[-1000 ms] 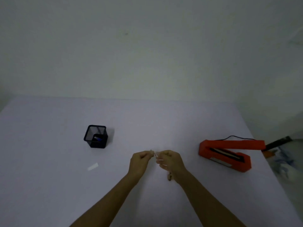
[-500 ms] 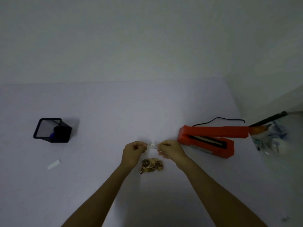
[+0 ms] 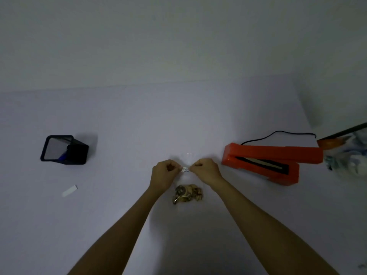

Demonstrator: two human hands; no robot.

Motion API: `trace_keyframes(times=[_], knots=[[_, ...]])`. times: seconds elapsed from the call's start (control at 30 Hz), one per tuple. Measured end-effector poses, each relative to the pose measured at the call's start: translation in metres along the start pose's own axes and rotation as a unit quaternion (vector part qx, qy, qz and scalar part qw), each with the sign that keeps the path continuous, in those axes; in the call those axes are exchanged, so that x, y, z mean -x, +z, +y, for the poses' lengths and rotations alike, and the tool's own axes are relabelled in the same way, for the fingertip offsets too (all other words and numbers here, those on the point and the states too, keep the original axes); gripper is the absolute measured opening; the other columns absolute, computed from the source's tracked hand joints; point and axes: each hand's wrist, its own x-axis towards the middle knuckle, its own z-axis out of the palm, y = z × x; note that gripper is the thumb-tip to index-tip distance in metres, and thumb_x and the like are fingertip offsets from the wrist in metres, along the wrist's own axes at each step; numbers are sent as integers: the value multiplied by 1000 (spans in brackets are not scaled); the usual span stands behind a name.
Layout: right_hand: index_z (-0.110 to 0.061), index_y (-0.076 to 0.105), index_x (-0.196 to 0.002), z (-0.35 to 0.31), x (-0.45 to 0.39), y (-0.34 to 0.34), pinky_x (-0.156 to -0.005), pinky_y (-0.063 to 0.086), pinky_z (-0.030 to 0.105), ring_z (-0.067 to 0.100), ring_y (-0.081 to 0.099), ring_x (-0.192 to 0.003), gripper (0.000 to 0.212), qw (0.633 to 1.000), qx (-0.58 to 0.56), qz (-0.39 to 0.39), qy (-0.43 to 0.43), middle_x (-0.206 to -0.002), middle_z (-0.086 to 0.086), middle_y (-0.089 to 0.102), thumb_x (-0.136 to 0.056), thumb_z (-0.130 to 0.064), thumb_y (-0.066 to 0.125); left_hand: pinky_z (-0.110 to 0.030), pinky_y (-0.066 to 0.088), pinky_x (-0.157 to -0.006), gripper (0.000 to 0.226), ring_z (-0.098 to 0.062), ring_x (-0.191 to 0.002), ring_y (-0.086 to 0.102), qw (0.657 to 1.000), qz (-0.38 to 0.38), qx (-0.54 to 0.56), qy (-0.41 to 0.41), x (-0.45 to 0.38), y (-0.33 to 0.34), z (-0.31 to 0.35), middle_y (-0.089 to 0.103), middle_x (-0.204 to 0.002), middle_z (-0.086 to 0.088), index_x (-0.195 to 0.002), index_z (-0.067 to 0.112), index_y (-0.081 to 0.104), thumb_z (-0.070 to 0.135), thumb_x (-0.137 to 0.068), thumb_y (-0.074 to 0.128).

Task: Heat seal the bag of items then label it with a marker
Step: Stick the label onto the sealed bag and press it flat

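Both hands are up over the middle of the worktop [image 3: 119,120], each pinching one top corner of a small clear bag [image 3: 186,176]: the left hand [image 3: 163,174] has thumb and forefinger pressed together on the left corner, the right hand [image 3: 206,170] does the same on the right. The film is so thin and transparent that I can barely make out its sides. The bag's mouth is stretched flat between the fingers, and a clump of brownish items [image 3: 187,193] sags in the bottom, nearer the person.

It looks light and floppy, probably slippery too, so I'd keep hold at those top corners and pull the mouth taut; gripped lower down, it would likely wrinkle where the seal should run. The contents seem hard and lumpy, and I'd guess they could slide about.

A white strip at the mouth [image 3: 185,170] carries small print, too tiny to read.

To the right sits the red heat sealer [image 3: 274,155], its arm raised. Far left stands a black mesh pen cup [image 3: 64,150] with something blue inside, perhaps the marker. I see no brand anywhere.
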Motion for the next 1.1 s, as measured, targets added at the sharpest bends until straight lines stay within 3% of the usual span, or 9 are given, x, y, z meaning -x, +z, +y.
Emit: trace_keyframes(times=[0.1,0.2,0.3,0.4,0.47,0.57,0.77,0.97,1.1], knots=[[8,68,-80,2,-2,3,-57,39,25,16,53,-65,25,1000,21,5,6,-71,20,63,-80,-18,66,1,42,-61,8,2,-69,60,1000,-16,-17,-2,-4,2,-4,71,-79,4,-84,14,75,20,-84,70],[10,65,-75,5,-4,5,-56,38,25,16,52,-63,27,999,39,9,1,-71,24,62,-80,-17,67,-3,43,-60,8,3,-69,59,999,-11,-30,-6,-8,5,-6,72,-80,3,-85,13,75,20,-81,73],[-5,58,-63,6,-5,7,-58,42,29,18,52,-63,21,998,66,12,-18,-64,15,54,-80,-14,66,-8,41,-60,7,0,-67,58,999,-4,-39,-17,-10,9,-7,71,-79,3,-83,13,74,19,-81,73],[-2,60,-65,7,-6,8,-64,52,36,22,59,-65,17,995,87,29,-27,-67,14,62,-78,-11,65,-10,41,-59,8,-4,-69,61,999,-6,-42,-22,-10,15,-7,69,-76,6,-82,13,74,21,-82,72],[6,63,-73,8,-6,8,-68,54,36,26,66,-74,18,995,89,36,-27,-76,17,70,-79,-11,66,-11,41,-59,10,-5,-68,61,999,-8,-45,-24,-11,17,-8,68,-74,6,-82,13,74,22,-81,72],[5,66,-77,10,-7,8,-70,54,36,26,67,-77,16,994,90,41,-34,-80,16,71,-80,-11,66,-14,42,-58,12,-11,-69,63,998,-11,-47,-29,-13,19,-9,71,-76,-1,-80,10,73,22,-81,73],[6,64,-74,10,-8,12,-70,55,38,28,67,-75,18,993,101,48,-44,-78,19,71,-81,-11,67,-12,36,-54,13,-7,-64,58,998,3,-60,-27,-12,21,-8,67,-71,4,-78,10,72,22,-81,73],[-7,55,-61,11,-6,14,-65,54,39,21,58,-61,24,988,128,53,-67,-73,23,68,-81,-10,67,-18,40,-58,13,-5,-63,55,997,9,-71,-21,-13,23,-11,63,-69,5,-80,13,67,23,-78,75],[-14,53,-70,16,-7,13,-62,47,28,20,60,-72,18,993,82,57,-63,-70,3,61,-81,-8,67,-18,42,-59,23,-11,-67,58,997,21,-68,-21,-12,24,-13,63,-73,-1,-88,12,60,23,-77,77]])
